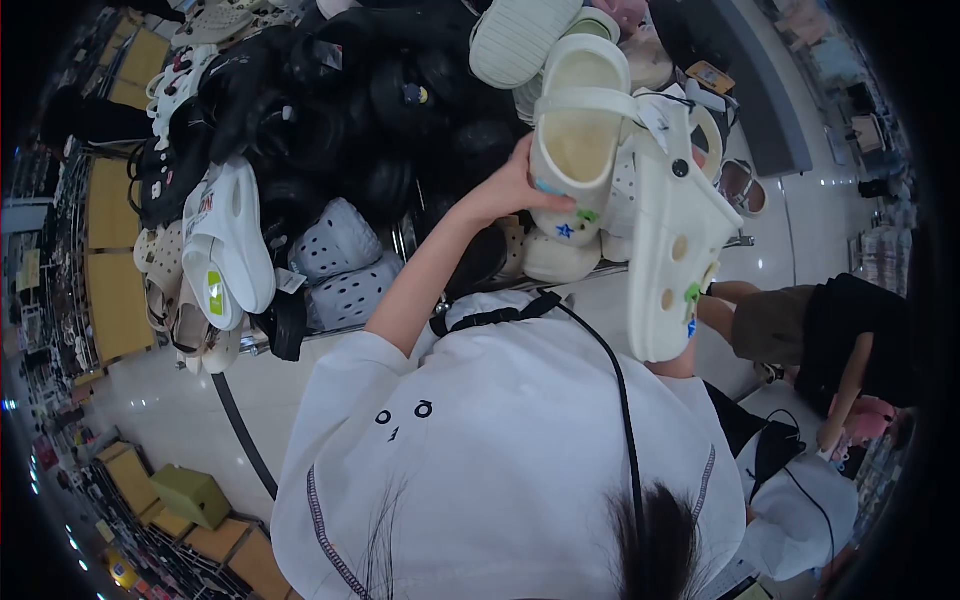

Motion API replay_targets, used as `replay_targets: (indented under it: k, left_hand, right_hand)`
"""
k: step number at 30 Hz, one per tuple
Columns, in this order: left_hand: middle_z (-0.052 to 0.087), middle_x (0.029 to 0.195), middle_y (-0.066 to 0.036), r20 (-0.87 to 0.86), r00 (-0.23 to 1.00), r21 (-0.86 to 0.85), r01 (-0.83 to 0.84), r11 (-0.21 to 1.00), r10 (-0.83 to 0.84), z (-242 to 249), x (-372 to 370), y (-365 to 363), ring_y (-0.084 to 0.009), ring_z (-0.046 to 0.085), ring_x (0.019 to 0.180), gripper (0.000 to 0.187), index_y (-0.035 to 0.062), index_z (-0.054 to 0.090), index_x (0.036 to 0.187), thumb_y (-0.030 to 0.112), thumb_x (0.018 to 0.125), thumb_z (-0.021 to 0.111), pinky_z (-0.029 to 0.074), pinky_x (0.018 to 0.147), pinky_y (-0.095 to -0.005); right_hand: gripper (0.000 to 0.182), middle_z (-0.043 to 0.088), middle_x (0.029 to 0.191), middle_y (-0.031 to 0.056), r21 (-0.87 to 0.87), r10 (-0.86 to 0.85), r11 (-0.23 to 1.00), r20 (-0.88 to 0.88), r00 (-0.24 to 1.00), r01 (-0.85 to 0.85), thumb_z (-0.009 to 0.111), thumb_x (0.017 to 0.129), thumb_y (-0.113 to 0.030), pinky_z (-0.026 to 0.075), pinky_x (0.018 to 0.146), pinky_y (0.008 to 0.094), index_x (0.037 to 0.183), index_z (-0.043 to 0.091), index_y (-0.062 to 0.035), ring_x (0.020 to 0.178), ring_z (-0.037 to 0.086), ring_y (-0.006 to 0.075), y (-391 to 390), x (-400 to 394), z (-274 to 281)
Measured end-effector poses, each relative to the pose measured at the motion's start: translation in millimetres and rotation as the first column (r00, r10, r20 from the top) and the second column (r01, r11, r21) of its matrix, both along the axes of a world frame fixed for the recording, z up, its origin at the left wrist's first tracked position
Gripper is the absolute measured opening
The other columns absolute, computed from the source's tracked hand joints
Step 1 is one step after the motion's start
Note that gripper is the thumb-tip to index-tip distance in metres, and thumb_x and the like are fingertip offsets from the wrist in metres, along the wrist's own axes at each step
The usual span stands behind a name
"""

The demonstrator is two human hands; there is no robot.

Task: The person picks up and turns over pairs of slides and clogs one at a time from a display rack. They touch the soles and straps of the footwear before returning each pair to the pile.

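Note:
My left hand [520, 190] is closed around the side of a cream clog [583, 110]. Its heel strap lies across the opening, and small blue and green charms sit near the toe. A matching white clog [668, 250], with round holes, a black strap rivet and a tag at its top, is held up at the right, toe down. My right hand is hidden behind that clog; only a bit of forearm [680, 362] shows below it. The two clogs are side by side, close together.
A display rack heaped with black clogs [400, 95] is in front of me. White slides [228, 245] and dotted grey shoes [345, 265] hang at its near edge. A person in dark clothes [850, 330] is at the right. A green stool [192, 495] stands lower left.

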State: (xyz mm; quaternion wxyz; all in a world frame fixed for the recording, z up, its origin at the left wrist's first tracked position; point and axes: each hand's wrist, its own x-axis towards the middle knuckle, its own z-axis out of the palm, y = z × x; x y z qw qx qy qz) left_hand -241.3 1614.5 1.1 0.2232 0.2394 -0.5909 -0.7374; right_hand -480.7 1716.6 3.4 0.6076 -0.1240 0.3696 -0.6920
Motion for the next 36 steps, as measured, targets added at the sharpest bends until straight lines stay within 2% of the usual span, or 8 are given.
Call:
replay_targets:
  k: [8,17,22,24,27,29,31,36]
  left_hand:
    - [0.054,0.106,-0.008,-0.008,0.982,0.298,-0.176,0.938,0.187,20,35,20,-0.0144,0.054,0.096,0.053,0.0010,0.038,0.119,0.014,0.075,0.064,0.042,0.085,-0.0277]
    - [0.058,0.100,-0.015,0.296,0.777,-0.220,-0.510,0.832,0.555,35,76,5,-0.0182,0.059,0.087,0.079,-0.0053,0.037,0.116,0.037,0.061,0.075,0.046,0.077,-0.0278]
    - [0.058,0.099,-0.017,0.377,0.662,-0.334,-0.555,0.762,0.647,24,76,-8,-0.0209,0.060,0.086,0.082,-0.0063,0.039,0.114,0.043,0.058,0.074,0.046,0.077,-0.0287]
    - [0.058,0.098,-0.017,0.339,0.682,-0.270,-0.590,0.761,0.648,20,76,-9,-0.0202,0.061,0.085,0.081,-0.0072,0.039,0.113,0.043,0.060,0.073,0.046,0.076,-0.0277]
    - [0.058,0.098,-0.017,0.277,0.709,-0.137,-0.639,0.757,0.648,12,73,-9,-0.0200,0.061,0.084,0.080,-0.0082,0.038,0.114,0.040,0.061,0.074,0.046,0.076,-0.0279]
    - [0.056,0.100,-0.017,0.279,0.712,-0.106,-0.644,0.758,0.644,18,69,-4,-0.0197,0.060,0.085,0.080,-0.0085,0.036,0.114,0.038,0.062,0.074,0.046,0.077,-0.0280]
    - [0.055,0.102,-0.017,0.280,0.719,-0.072,-0.645,0.761,0.636,18,64,-1,-0.0193,0.059,0.086,0.079,-0.0088,0.034,0.115,0.036,0.064,0.074,0.046,0.077,-0.0282]
    - [0.048,0.112,-0.016,0.146,0.835,0.087,-0.545,0.834,0.530,12,61,7,-0.0176,0.050,0.100,0.072,-0.0070,0.029,0.119,0.031,0.073,0.069,0.041,0.084,-0.0282]
  right_hand:
    - [0.043,0.059,0.101,0.0104,0.032,0.034,0.999,-0.071,0.997,-0.032,0.047,0.083,-0.035,0.048,0.075,0.0305,0.112,0.051,-0.0035,0.087,0.059,0.0196,-14,-12,5]
    - [0.038,0.059,0.097,0.0046,0.014,0.067,0.998,-0.420,0.905,-0.067,0.050,0.084,-0.031,0.044,0.079,0.0265,0.111,0.051,-0.0047,0.086,0.057,0.0129,-90,4,-11]
    - [0.029,0.057,0.099,0.0047,0.250,0.101,0.960,-0.723,0.683,0.123,0.053,0.085,-0.023,0.041,0.076,0.0252,0.104,0.056,-0.0025,0.085,0.053,0.0120,-111,25,-3]
    - [0.029,0.058,0.094,0.0067,-0.235,-0.365,0.910,-0.844,0.392,0.342,0.055,0.084,-0.019,0.042,0.074,0.0268,0.105,0.054,0.0012,0.082,0.053,0.0136,-99,45,5]
    - [0.027,0.056,0.096,0.0093,-0.462,-0.479,0.854,-0.878,0.016,0.238,0.058,0.079,-0.013,0.040,0.081,0.0291,0.102,0.055,-0.0010,0.092,0.053,0.0197,-56,102,54]
    - [0.031,0.055,0.099,0.0094,-0.458,-0.459,0.888,-0.879,0.130,0.038,0.063,0.073,-0.011,0.039,0.083,0.0315,0.102,0.055,-0.0026,0.093,0.052,0.0221,-32,136,51]
    - [0.037,0.055,0.097,0.0096,-0.431,-0.446,0.887,-0.893,-0.064,-0.167,0.066,0.069,-0.011,0.039,0.084,0.0348,0.103,0.055,-0.0037,0.092,0.050,0.0252,-27,162,46]
    - [0.043,0.056,0.097,0.0093,-0.442,-0.442,0.896,-0.897,-0.004,-0.047,0.070,0.064,-0.012,0.039,0.084,0.0354,0.104,0.056,-0.0055,0.092,0.049,0.0275,-33,186,23]
